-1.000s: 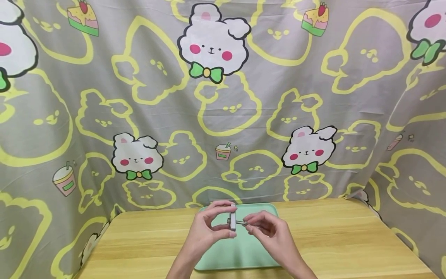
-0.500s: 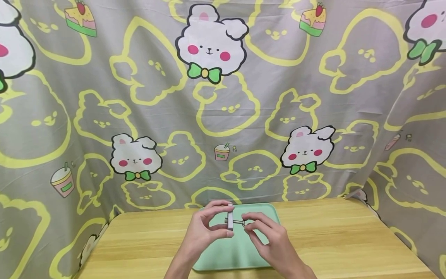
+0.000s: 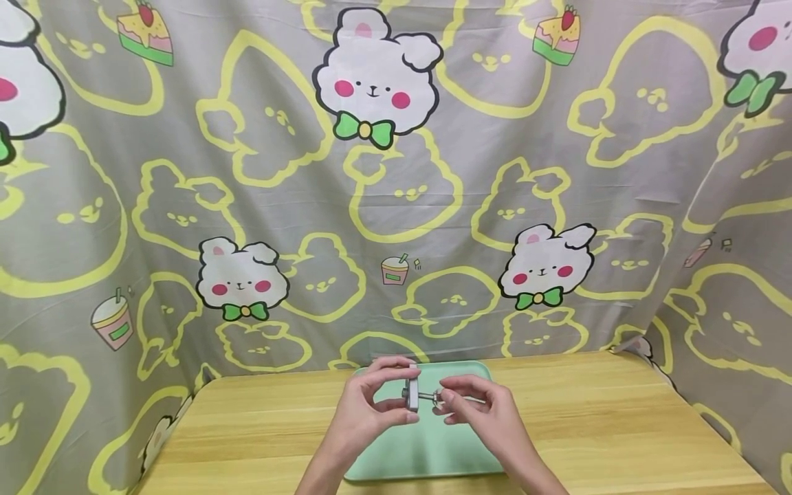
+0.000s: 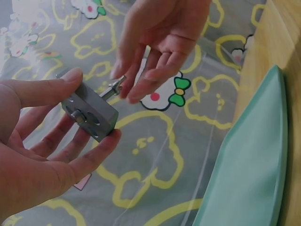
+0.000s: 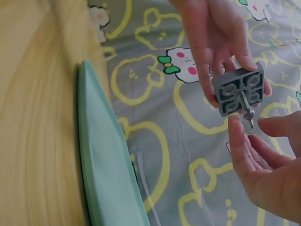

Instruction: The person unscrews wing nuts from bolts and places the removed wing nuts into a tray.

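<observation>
My left hand (image 3: 365, 402) holds a grey square block (image 4: 89, 110) by its edges, thumb on one side and fingertips on the other. A metal bolt (image 5: 242, 99) passes through the block, its head (image 4: 79, 116) showing on the face toward the left palm. The block's other face, seen in the right wrist view, has several round recesses. Near the bolt's free end sits a small winged nut (image 4: 117, 85). My right hand (image 3: 485, 409) is at this nut, thumb and index finger on either side of it with small gaps in the wrist views; its fingers are loosely bent.
Below the hands a light green tray (image 3: 427, 460) lies on the wooden table (image 3: 588, 426). A grey curtain (image 3: 458, 172) with cartoon bears hangs behind the table and along both sides.
The right hand's fingers have shifted around the nut, the thumb dropping away, then rising back up beside it. The left hand and block have stayed almost in place.
</observation>
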Available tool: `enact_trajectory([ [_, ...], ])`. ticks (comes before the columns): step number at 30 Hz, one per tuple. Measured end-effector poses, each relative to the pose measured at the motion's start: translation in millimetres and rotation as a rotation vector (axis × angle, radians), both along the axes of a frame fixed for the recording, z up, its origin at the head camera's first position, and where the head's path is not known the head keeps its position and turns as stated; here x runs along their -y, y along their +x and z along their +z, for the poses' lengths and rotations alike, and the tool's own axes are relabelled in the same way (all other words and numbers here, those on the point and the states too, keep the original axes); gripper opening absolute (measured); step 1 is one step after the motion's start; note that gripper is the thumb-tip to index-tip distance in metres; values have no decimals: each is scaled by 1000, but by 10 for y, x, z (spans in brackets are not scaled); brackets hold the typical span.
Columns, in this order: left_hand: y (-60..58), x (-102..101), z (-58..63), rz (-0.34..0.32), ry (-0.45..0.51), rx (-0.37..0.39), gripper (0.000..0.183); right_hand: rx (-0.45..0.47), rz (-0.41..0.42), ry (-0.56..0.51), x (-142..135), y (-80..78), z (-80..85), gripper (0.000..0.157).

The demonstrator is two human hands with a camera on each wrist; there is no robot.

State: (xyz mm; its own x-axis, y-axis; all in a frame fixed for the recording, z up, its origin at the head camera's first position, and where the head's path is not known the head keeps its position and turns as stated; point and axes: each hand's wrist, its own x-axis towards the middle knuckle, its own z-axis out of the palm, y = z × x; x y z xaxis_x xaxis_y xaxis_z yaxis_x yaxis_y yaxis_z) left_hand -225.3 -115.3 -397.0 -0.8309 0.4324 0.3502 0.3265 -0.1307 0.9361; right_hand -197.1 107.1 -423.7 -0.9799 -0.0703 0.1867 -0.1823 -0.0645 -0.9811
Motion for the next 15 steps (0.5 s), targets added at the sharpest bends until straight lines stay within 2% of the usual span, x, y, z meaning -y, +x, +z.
enact_trajectory([
  [5, 8, -24, -7, 5, -24, -17, 48, 115, 87, -49, -28, -24, -12, 41],
  [15, 3, -43, -18, 4, -31, -22, 48, 118, 94, -65, -32, -22, -24, 39],
])
